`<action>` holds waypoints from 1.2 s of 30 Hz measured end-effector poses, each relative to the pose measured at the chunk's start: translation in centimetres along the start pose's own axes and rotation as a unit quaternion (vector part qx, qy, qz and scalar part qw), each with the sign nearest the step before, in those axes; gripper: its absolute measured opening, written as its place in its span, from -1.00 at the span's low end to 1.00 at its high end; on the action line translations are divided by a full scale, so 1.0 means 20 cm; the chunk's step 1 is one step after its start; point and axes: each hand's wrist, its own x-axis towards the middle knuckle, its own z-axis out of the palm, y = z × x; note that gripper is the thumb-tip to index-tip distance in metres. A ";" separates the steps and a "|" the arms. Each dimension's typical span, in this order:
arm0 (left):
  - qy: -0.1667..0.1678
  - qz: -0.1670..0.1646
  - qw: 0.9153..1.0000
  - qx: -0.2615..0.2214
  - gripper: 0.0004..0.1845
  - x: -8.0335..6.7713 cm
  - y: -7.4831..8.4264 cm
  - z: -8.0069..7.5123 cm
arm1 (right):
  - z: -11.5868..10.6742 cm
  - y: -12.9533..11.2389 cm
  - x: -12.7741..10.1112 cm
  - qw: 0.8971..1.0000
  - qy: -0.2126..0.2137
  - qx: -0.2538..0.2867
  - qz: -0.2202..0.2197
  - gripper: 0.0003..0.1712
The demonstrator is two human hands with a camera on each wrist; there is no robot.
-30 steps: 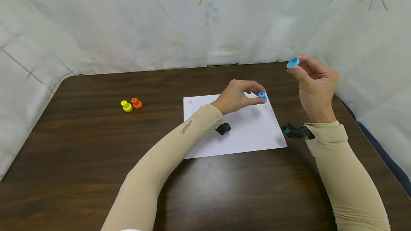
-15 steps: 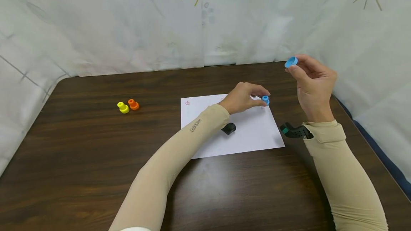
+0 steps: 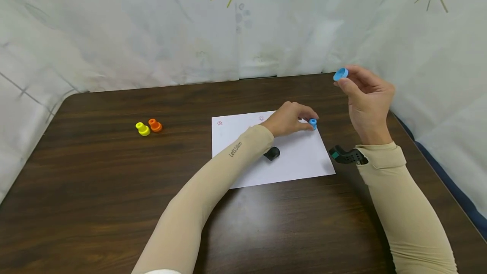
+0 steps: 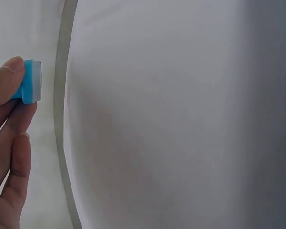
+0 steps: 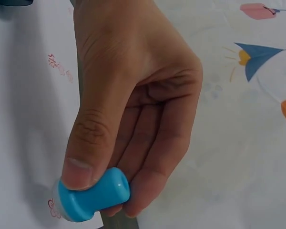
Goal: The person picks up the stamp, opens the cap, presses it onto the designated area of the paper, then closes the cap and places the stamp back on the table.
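Plainly, "LetsSlim" sleeve (image 3: 235,150), left hand (image 3: 287,118) fingers pinching blue stamp (image 3: 313,124) on paper (image 3: 300,160), right hand (image 3: 367,96) fingers pinching blue cap (image 3: 340,74)

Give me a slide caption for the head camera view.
Left hand holds a blue stamp on the paper; right hand holds a blue cap aloft.

Open tabletop at left and front, crowding around the paper

The table (image 3: 95,206) lay bare between the yellow stamp (image 3: 143,129), touching the orange stamp (image 3: 155,125) at far left, and the paper (image 3: 293,160), giving wide passage there and along the near edge. The left hand (image 3: 290,118), pinching a blue stamp (image 3: 313,124) at the paper's far right corner, and its sleeve crossed the sheet and blocked its left half. The right hand (image 3: 367,94), raised with a blue cap (image 3: 340,74), stood over the right edge. A curtain (image 3: 152,33) walled in the back and sides
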 end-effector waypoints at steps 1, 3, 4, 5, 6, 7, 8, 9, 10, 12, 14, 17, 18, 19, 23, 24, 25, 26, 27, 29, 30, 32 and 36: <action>-0.001 0.000 1.000 0.002 -0.62 0.00 0.00 0.00 | 0.00 0.00 0.00 1.000 0.000 -0.002 0.000 -0.74; -0.003 0.004 1.000 0.008 -0.62 0.00 0.00 0.01 | 0.00 0.00 0.00 1.000 0.000 -0.005 -0.001 -0.73; -0.004 0.006 1.000 0.011 -0.63 0.00 0.00 0.01 | 0.00 0.00 0.00 1.000 0.001 -0.006 -0.001 -0.72; -0.005 0.008 1.000 0.014 -0.63 0.01 0.00 0.01 | 0.00 0.00 0.00 1.000 0.001 -0.007 0.000 -0.72; -0.007 0.011 1.000 0.017 -0.64 0.01 0.01 0.01 | 0.00 0.00 0.00 1.000 0.001 -0.010 0.000 -0.72; -0.009 0.012 1.000 0.020 -0.64 0.01 0.01 0.01 | 0.00 0.00 0.00 1.000 0.001 -0.012 0.000 -0.72; -0.013 0.012 1.000 0.022 -0.64 0.01 0.01 0.01 | 0.00 0.00 0.00 1.000 0.001 -0.012 0.001 -0.72; -0.017 0.011 1.000 0.024 -0.64 0.01 0.02 0.01 | 0.00 0.00 0.00 1.000 0.001 -0.013 0.001 -0.72; -0.022 0.009 0.999 0.025 -0.64 0.02 0.02 0.01 | 0.00 0.00 0.00 1.000 0.001 -0.013 0.002 -0.73; -0.028 0.006 0.999 0.028 -0.64 0.03 0.03 0.01 | 0.00 0.00 0.00 1.000 0.000 -0.014 0.003 -0.73; -0.031 -0.001 0.999 0.028 -0.65 0.03 0.03 0.01 | 0.00 0.00 0.00 1.000 0.000 -0.011 0.003 -0.73; -0.030 -0.007 0.999 0.027 -0.65 0.04 0.04 0.02 | 0.00 0.01 0.00 1.000 0.001 -0.012 0.002 -0.71; -0.030 -0.008 0.999 0.027 -0.66 0.05 0.04 0.02 | 0.00 0.01 0.00 1.000 0.001 -0.014 0.002 -0.71; -0.030 -0.008 0.999 0.027 -0.66 0.05 0.04 0.02 | 0.00 0.01 0.00 1.000 0.001 -0.014 0.002 -0.70; -0.029 -0.008 0.999 0.027 -0.68 0.05 0.05 0.02 | 0.00 0.01 0.00 1.000 0.002 -0.019 0.005 -0.68; -0.029 -0.008 0.999 0.026 -0.68 0.05 0.05 0.03 | 0.00 0.01 0.00 1.000 0.002 -0.020 0.006 -0.68; -0.029 -0.008 0.999 0.025 -0.68 0.06 0.05 0.03 | 0.00 0.01 0.00 1.000 0.003 -0.020 0.007 -0.69; -0.030 -0.008 0.999 0.024 -0.68 0.06 0.05 0.03 | 0.00 0.01 0.00 1.000 0.003 -0.020 0.007 -0.70; -0.031 -0.008 0.999 0.023 -0.68 0.06 0.05 0.03 | 0.00 0.01 0.00 1.000 0.003 -0.019 0.007 -0.70; -0.033 -0.010 0.999 0.022 -0.69 0.06 0.05 0.03 | 0.00 0.01 -0.01 1.000 0.003 -0.019 0.007 -0.71; -0.034 -0.008 0.999 0.023 -0.69 0.07 0.05 0.03 | 0.00 0.01 -0.01 1.000 0.002 -0.020 0.007 -0.71; -0.036 -0.011 0.999 0.027 -0.69 0.07 0.05 0.03 | 0.00 0.01 -0.01 1.000 0.000 -0.019 0.007 -0.70; -0.039 -0.018 0.999 0.033 -0.70 0.07 0.05 0.03 | -0.01 0.01 -0.01 1.000 -0.003 -0.019 0.009 -0.69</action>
